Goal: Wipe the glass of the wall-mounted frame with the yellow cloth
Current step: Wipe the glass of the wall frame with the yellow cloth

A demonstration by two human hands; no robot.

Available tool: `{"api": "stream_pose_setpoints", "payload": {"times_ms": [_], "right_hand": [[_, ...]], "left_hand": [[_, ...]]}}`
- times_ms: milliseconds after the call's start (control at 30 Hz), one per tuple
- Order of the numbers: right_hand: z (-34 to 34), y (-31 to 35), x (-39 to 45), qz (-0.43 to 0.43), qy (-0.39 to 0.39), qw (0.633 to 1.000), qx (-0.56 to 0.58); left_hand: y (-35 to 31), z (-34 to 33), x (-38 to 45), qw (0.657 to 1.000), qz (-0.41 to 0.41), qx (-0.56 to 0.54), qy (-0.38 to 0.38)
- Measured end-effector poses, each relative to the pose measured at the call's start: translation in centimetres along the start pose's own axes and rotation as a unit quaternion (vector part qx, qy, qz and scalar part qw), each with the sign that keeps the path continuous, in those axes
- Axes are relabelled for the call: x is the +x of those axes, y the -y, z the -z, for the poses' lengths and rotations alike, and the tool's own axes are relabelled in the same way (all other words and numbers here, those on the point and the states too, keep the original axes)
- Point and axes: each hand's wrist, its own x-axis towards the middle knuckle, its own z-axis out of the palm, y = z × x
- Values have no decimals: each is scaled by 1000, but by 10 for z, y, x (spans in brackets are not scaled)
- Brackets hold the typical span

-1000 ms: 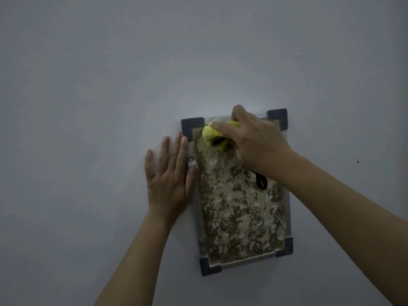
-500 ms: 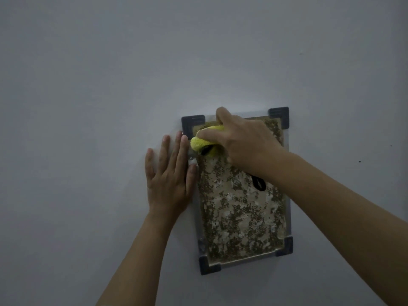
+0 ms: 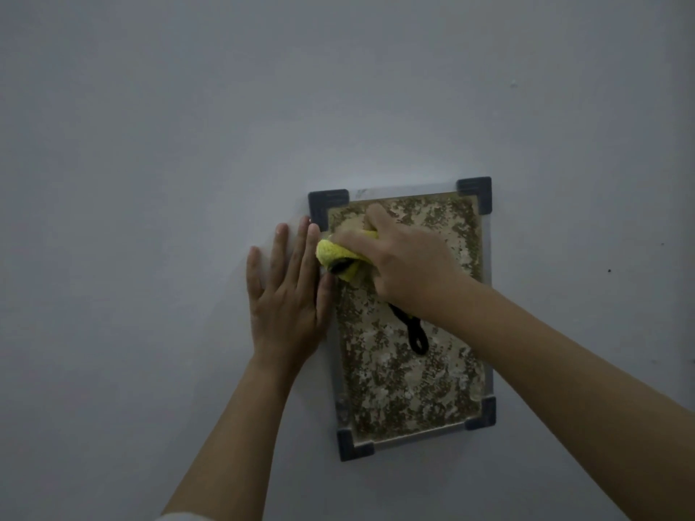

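The right hand [image 3: 404, 263] grips the yellow cloth [image 3: 338, 255], now slid left on the frame [image 3: 413, 389], while the left hand [image 3: 287, 295] stays flat, fingers straight.

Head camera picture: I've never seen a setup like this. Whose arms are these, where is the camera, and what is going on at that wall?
No machine here: a person wears a camera on the head, so you see their own two bare arms reaching forward. On the grey wall hangs a frame with dark corner pieces and a speckled picture behind glass. The right hand grips a bunched yellow cloth and presses it on the glass near the upper left corner. The left hand lies flat, fingers straight, on the wall at the frame's left edge. A black loop hangs below the right hand.
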Motion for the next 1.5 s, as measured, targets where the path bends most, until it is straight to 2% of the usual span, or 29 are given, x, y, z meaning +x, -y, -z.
{"api": "stream_pose_setpoints", "payload": {"times_ms": [67, 133, 233, 300, 367, 500, 700, 1067, 1200, 1300, 1500], "right_hand": [[4, -4, -5, 11, 23, 999, -22], [7, -12, -9, -13, 20, 1000, -11], [14, -30, -12, -109, -56, 992, 21], [16, -37, -10, -156, -77, 985, 19], [12, -34, -6, -156, -69, 985, 30], [-8, -5, -6, -101, -33, 993, 52], [-4, -5, -15, -49, 20, 999, 3], [6, -57, -33, -205, -66, 976, -3], [-2, -50, -32, -237, -102, 965, 52], [-6, -43, -33, -209, -110, 970, 56], [2, -48, -45, -115, -8, 993, -20]], "left_hand": [[0, 1, -1, 1000, -3, -3, -5], [-1, 2, -1, 1000, 1, -13, -10], [-2, 1, 0, 1000, 6, -18, -12], [-2, 0, 1, 1000, 7, -12, -16], [-2, -1, 0, 1000, 6, -10, -18], [-1, -1, 0, 1000, 6, -3, -11], [0, 0, 0, 1000, 0, -4, -8], [1, -3, -1, 1000, 0, -10, -26], [0, -3, -1, 999, 4, -7, -32], [0, -4, -2, 999, 4, -7, -37], [1, -5, -2, 999, 1, -7, -44]]}}
